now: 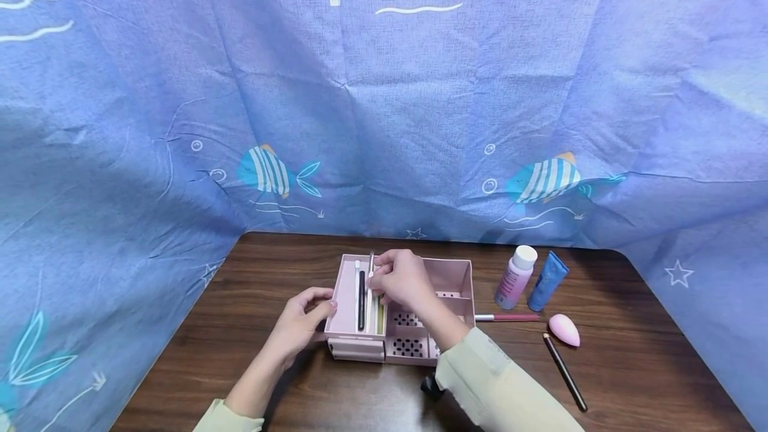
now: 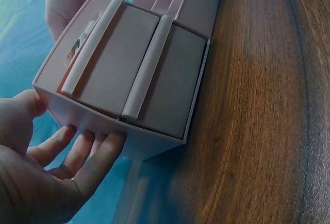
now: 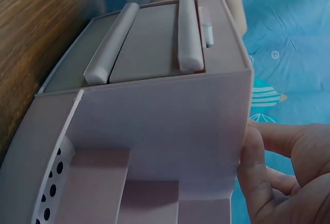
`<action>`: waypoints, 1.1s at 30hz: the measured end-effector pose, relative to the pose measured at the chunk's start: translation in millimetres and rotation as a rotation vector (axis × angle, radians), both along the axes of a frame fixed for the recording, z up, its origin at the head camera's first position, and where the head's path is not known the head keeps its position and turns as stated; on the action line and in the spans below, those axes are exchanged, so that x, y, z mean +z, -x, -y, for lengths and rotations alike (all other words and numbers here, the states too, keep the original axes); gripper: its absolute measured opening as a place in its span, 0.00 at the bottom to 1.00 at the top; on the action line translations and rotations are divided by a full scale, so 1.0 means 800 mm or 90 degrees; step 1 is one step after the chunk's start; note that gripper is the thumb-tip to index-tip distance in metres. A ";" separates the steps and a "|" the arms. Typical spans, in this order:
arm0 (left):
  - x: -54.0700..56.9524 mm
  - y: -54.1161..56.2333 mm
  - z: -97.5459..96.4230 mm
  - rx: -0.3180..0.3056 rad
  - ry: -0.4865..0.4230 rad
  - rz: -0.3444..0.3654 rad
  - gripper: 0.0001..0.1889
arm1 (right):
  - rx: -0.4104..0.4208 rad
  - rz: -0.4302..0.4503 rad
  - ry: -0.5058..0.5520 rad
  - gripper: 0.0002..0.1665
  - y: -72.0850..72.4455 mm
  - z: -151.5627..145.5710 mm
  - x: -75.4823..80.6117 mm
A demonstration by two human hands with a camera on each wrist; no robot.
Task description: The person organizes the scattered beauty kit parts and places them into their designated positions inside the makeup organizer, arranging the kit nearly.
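Observation:
A pink desk organizer stands on the table, with a shallow top tray over drawers and an open compartment section at its right. In the tray lie a black pen-like stick, a white-tipped stick and a yellow-green strip. My left hand rests against the organizer's left side, fingers on the side wall in the left wrist view. Above the tray, my right hand pinches a slim, light stick; its kind is unclear. In the right wrist view that stick is hidden.
Right of the organizer stand a pink bottle with a white cap and a blue tube. A red-handled stick, a pink makeup sponge and a dark pencil lie nearby. A blue curtain hangs behind the table.

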State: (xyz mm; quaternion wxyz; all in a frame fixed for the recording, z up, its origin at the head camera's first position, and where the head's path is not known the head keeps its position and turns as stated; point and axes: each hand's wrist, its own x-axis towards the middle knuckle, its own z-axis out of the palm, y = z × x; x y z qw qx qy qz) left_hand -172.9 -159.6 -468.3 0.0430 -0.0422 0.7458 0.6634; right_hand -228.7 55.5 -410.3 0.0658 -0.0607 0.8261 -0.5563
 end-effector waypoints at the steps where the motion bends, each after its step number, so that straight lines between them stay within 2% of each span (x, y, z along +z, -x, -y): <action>1: 0.000 0.000 0.000 0.000 0.000 -0.001 0.17 | -0.004 -0.013 -0.020 0.22 -0.001 0.001 0.001; 4: 0.000 0.001 -0.001 -0.002 0.000 -0.003 0.17 | -0.011 -0.046 -0.072 0.20 -0.002 0.003 0.002; 7: 0.000 0.002 -0.002 -0.001 -0.003 -0.006 0.16 | -0.010 -0.066 -0.095 0.18 -0.003 0.004 0.002; 16: -0.002 0.004 -0.004 -0.001 -0.003 -0.012 0.16 | -0.014 -0.074 -0.094 0.14 -0.002 0.003 0.001; 22: -0.003 0.002 -0.003 -0.001 -0.009 -0.005 0.16 | -0.014 -0.065 -0.076 0.13 -0.009 -0.002 0.000; 27: -0.003 -0.002 -0.002 0.000 -0.013 0.003 0.17 | 0.004 -0.093 -0.068 0.14 -0.020 -0.007 0.000; 33: -0.002 -0.003 0.001 -0.001 -0.008 0.000 0.18 | 0.002 -0.140 -0.095 0.15 -0.028 -0.020 0.002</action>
